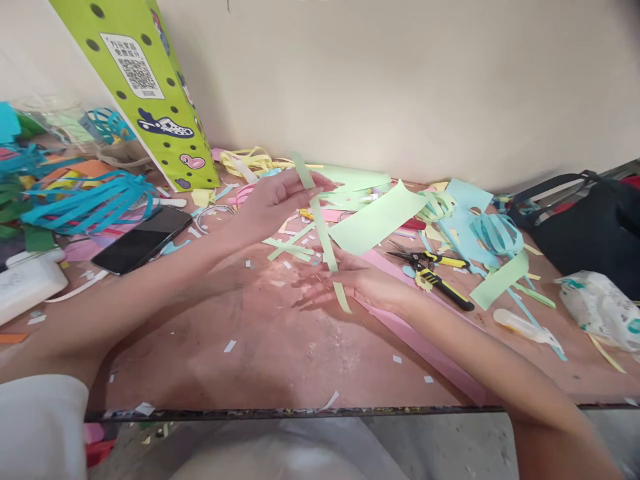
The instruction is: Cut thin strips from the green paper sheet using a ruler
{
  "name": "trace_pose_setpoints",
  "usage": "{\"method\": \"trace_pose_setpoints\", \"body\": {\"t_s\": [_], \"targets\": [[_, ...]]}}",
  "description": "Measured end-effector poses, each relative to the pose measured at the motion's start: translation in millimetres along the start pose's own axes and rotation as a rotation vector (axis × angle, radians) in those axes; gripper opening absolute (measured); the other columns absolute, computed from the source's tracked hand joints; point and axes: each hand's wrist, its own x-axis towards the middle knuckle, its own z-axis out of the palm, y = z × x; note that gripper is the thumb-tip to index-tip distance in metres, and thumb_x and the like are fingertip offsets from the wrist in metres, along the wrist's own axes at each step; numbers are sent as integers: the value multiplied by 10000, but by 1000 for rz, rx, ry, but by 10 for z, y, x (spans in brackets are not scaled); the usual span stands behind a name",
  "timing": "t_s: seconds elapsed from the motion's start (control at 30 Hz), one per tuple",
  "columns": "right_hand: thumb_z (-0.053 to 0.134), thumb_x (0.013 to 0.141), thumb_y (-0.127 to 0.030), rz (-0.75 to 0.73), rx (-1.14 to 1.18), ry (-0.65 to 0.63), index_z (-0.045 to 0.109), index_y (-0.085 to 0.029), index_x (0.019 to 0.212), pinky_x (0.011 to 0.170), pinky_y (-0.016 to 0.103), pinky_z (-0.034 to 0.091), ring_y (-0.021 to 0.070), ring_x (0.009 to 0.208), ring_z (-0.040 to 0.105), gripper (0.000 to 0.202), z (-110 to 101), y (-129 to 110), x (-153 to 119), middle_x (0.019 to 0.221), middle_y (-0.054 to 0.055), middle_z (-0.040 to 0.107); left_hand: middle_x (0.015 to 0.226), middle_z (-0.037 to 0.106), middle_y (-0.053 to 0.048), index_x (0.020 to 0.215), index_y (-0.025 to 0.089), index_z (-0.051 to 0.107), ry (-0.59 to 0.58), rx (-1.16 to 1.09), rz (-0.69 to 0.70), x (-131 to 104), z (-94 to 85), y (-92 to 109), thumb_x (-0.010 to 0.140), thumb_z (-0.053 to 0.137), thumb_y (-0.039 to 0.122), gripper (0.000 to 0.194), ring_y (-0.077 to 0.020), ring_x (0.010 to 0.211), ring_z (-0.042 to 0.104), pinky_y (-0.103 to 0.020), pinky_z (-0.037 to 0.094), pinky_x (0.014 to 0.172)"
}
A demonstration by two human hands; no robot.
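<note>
A narrow light green paper strip is stretched between my two hands above the table. Near its upper end, my left hand has the strip between its fingers. Lower down, my right hand holds the strip between thumb and fingers, with its other fingers spread. The strip's lower end hangs free past my right hand. Several short green strips lie crossed on the table under my hands. A wide pale green sheet lies just behind my right hand.
Black and yellow pliers, a glue bottle, a plastic packet and a black bag are on the right. On the left are a phone, a white device, blue paper strips and a tall green box.
</note>
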Motion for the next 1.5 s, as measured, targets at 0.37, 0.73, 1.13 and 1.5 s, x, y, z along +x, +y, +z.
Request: {"method": "trace_pose_setpoints", "body": {"t_s": [0.37, 0.73, 1.13, 1.5], "targets": [[625, 718, -50, -273, 282, 297, 308, -363, 1547, 778, 327, 682, 208, 1004, 788, 941, 53, -150, 379, 1068, 29, 751, 1733, 354, -144, 1663, 217, 456, -600, 546, 599, -302, 111, -454, 998, 678, 299, 706, -279, 1627, 355, -444, 181, 1378], [657, 673, 6, -206, 326, 199, 587, -293, 1259, 783, 296, 651, 142, 868, 701, 661, -2, -41, 425, 1082, -10, 696, 1150, 844, -39, 1077, 332, 862, -186, 95, 70, -292, 3, -495, 971, 727, 446, 205, -274, 1119, 800, -403, 620, 1034], [757, 975, -363, -128, -141, -128, 573, -245, 1407, 667, 272, 585, 169, 810, 784, 484, -114, -71, 317, 1040, 43, 827, 933, 827, -47, 974, 210, 790, 6, -173, -352, -273, 194, -282, 902, 811, 552, 350, -210, 806, 774, -261, 582, 678], [755, 959, -419, -47, 26, -92, 688, -213, 1110, 661, 282, 532, 121, 609, 574, 264, -193, 117, 394, 698, -52, 599, 1008, 838, -71, 961, 186, 802, 45, -68, -361, -83, 12, -302, 899, 789, 608, 427, -228, 919, 775, -271, 590, 775]]}}
